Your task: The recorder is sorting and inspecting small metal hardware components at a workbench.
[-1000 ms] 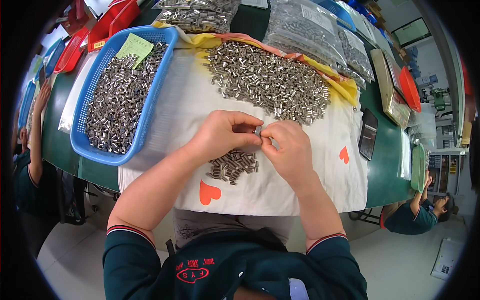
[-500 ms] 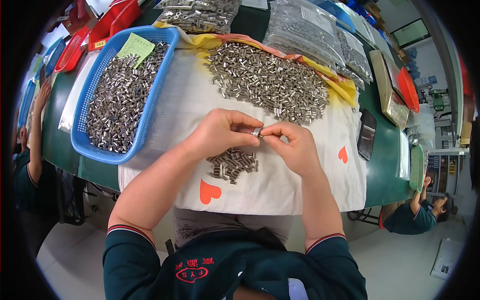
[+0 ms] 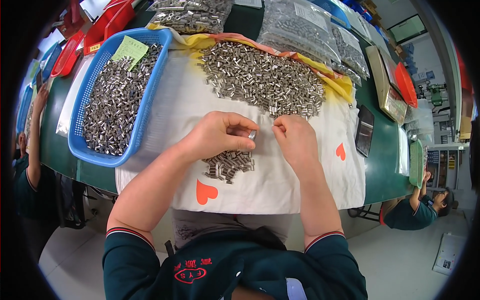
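My left hand (image 3: pixel 220 134) pinches a short silvery metal tube (image 3: pixel 252 134) between thumb and fingertips, above the white cloth. A little to its right is my right hand (image 3: pixel 296 137), thumb and forefinger pressed together; what they hold, if anything, cannot be made out. It sits at the near edge of a wide heap of small metal tubes (image 3: pixel 265 75). Under and just in front of my left hand lies a smaller pile of similar tubes (image 3: pixel 227 166), partly hidden by the hand.
A blue basket (image 3: pixel 162 65) full of small metal parts stands left. Clear bags of metal parts (image 3: pixel 295 30) lie at the back. A yellow-and-orange cloth (image 3: pixel 340 86) borders the heap. A dark phone (image 3: pixel 365 131) lies right. Other people sit at both sides.
My right hand has drawn away from the tube, slightly right and up toward the heap. My left hand keeps the tube, almost in the same place.
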`<state>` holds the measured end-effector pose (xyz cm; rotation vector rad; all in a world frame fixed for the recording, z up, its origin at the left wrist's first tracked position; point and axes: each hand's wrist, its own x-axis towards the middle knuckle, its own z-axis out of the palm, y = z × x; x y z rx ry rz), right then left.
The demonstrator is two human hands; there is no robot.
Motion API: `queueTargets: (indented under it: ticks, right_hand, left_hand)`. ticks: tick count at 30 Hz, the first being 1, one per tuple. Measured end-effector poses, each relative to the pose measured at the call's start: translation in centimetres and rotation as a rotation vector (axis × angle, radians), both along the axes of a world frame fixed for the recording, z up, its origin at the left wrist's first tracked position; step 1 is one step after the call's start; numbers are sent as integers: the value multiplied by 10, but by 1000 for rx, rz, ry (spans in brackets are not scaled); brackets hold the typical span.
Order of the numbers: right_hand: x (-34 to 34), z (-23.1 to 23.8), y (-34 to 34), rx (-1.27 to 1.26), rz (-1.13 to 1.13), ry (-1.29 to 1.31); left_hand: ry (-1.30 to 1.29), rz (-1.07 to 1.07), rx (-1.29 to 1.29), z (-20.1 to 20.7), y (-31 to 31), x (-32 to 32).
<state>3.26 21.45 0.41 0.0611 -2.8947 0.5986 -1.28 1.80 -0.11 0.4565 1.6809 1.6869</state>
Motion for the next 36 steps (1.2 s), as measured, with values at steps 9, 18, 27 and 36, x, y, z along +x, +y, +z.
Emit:
queueTargets:
  ticks: [9,18,27,36]
  right_hand:
    - [8,20,-14,-616,159,-96]
    - [10,14,-24,-373,233,109]
    - [9,17,-19,-538,218,-30]
    - [-8,9,13,-410,65,-27]
  left_hand:
    - [-129,84,134,-3,2,-1]
    - [-9,132,40,-6,5,3]
    - [-47,145,64,-7,1,1]
    - [105,-46,-58,3,-1,3]
